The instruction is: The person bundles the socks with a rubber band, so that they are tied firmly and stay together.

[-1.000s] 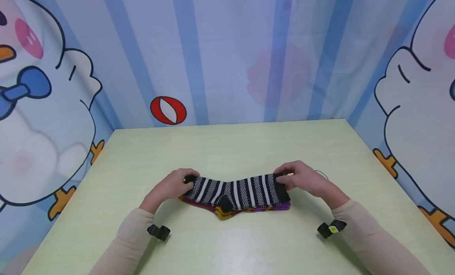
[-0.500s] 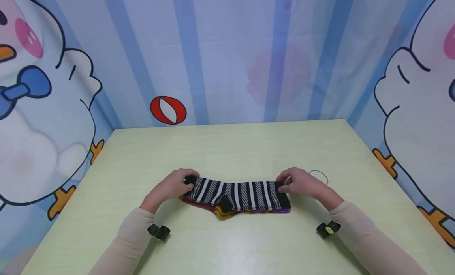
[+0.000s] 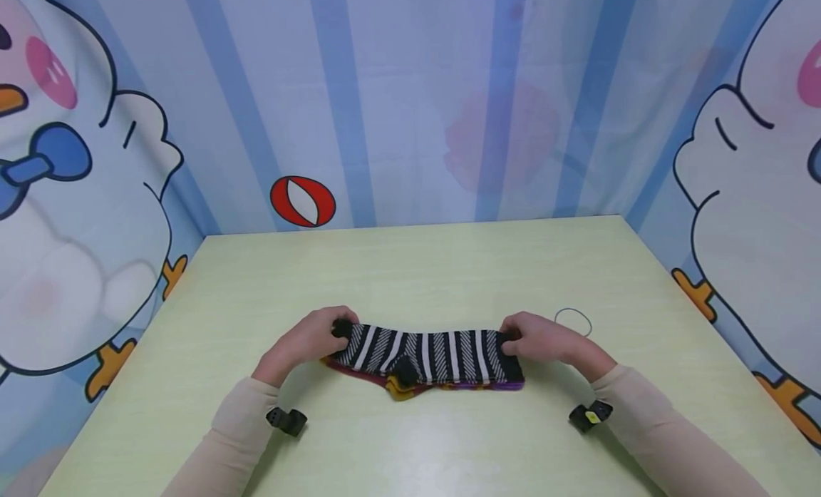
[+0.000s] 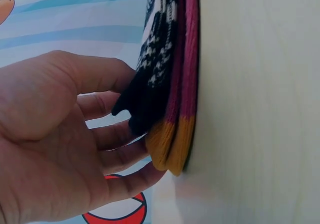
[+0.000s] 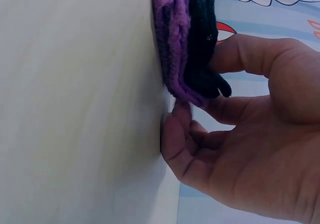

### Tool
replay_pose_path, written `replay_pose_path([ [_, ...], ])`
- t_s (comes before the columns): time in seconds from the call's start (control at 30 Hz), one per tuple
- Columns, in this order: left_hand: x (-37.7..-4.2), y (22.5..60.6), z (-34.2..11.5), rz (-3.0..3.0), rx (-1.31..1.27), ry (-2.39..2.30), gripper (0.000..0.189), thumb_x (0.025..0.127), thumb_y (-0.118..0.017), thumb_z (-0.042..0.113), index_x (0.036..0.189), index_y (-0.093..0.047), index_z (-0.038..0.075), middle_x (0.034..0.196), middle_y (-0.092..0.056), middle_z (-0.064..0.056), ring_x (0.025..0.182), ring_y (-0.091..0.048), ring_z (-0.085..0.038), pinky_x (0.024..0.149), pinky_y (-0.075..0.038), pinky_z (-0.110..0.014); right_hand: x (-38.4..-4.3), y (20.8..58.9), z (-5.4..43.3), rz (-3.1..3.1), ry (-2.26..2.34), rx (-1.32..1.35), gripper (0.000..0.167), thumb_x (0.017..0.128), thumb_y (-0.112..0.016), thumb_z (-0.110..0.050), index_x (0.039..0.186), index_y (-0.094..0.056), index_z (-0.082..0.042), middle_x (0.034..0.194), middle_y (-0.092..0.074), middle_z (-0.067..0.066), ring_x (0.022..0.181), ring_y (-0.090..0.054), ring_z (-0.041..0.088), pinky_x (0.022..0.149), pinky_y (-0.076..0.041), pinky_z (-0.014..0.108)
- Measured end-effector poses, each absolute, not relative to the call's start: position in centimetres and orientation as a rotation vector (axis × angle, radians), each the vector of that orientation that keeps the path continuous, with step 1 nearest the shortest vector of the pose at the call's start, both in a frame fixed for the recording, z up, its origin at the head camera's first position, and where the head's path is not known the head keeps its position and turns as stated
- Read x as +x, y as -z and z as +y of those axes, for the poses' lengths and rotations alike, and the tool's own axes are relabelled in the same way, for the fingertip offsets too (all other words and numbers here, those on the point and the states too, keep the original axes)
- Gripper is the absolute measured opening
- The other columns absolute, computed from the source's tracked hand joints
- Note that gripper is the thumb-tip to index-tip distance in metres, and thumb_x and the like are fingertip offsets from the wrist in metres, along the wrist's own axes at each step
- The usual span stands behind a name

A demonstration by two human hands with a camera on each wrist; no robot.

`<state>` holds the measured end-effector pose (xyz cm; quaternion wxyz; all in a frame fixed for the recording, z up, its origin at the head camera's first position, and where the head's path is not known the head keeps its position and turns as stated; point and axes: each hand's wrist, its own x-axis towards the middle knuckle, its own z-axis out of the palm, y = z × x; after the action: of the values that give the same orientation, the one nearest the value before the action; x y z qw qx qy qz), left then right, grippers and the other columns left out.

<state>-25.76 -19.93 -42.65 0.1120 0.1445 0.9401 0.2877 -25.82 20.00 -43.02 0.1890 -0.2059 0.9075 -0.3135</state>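
Note:
A black-and-white striped sock (image 3: 426, 356) lies across the top of another pair, maroon with mustard toes (image 4: 172, 146) and purple cuffs (image 5: 175, 48). My left hand (image 3: 312, 334) pinches the striped sock's black toe end; in the left wrist view the lower fingers reach the mustard toes. At the other end, my right hand (image 3: 541, 336) holds the black cuff between thumb and index finger. Its remaining fingers curl below, by the tabletop, in the right wrist view. Most of the lower socks is hidden under the striped one.
The socks lie on a pale wooden table (image 3: 410, 276). A thin dark loop (image 3: 573, 309) rests just beyond my right hand. Printed cloth walls (image 3: 410, 105) stand at the back and sides. Small black cameras sit on both wrists.
My right hand has come down and slightly toward me, laying the striped sock's cuff straight over the purple cuffs. The left hand stays at the toe end.

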Motion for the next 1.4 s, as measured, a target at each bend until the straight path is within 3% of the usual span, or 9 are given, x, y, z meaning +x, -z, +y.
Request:
replay_pose_path([
  [0.23,-25.8,42.5,-20.4,2.759,0.464,-0.839,0.027,0.091,-0.067,0.002,0.117,-0.064,0.008,0.12,-0.062,-0.013,0.106,-0.053,-0.028,0.096,-0.047,-0.048,-26.2,43.2,20.3,2.627,0.889,-0.647,0.008,0.09,-0.064,-0.009,0.096,-0.066,-0.004,0.09,-0.063,0.003,0.083,-0.055,0.018,0.074,-0.048,0.036],
  [0.57,-26.4,42.8,-19.7,2.816,0.423,-0.9,0.028,0.095,-0.065,0.004,0.122,-0.064,0.004,0.127,-0.062,-0.016,0.113,-0.056,-0.03,0.1,-0.045,-0.051,-27.7,43.5,21.0,2.715,0.971,-0.579,0.02,0.096,-0.062,-0.007,0.113,-0.065,0.004,0.106,-0.066,0.013,0.098,-0.06,0.026,0.089,-0.049,0.047],
  [0.9,-26.4,42.2,-18.8,2.866,0.368,-0.88,0.034,0.095,-0.066,0.008,0.128,-0.061,0.003,0.13,-0.06,-0.019,0.117,-0.055,-0.033,0.101,-0.045,-0.051,-28.1,42.8,21.5,2.713,1.014,-0.582,0.024,0.098,-0.061,-0.01,0.116,-0.063,0.005,0.105,-0.066,0.012,0.098,-0.061,0.026,0.087,-0.05,0.045],
  [1.1,-26.1,40.3,-15.5,2.948,0.526,-0.939,0.037,0.096,-0.067,0.015,0.13,-0.061,0.003,0.131,-0.059,-0.017,0.121,-0.055,-0.036,0.101,-0.046,-0.048,-28.1,41.2,23.8,2.732,1.044,-0.559,0.031,0.101,-0.058,-0.01,0.124,-0.059,0.01,0.11,-0.065,0.016,0.103,-0.061,0.031,0.087,-0.05,0.046],
  [1.4,-25.6,37.8,-8.2,2.816,0.843,-0.881,0.032,0.098,-0.064,0.014,0.128,-0.062,0.005,0.121,-0.064,-0.011,0.108,-0.061,-0.028,0.089,-0.051,-0.039,-28.2,39.9,25.8,2.743,0.947,-0.481,0.035,0.1,-0.057,-0.012,0.125,-0.057,0.012,0.115,-0.063,0.021,0.107,-0.059,0.036,0.09,-0.049,0.051],
])
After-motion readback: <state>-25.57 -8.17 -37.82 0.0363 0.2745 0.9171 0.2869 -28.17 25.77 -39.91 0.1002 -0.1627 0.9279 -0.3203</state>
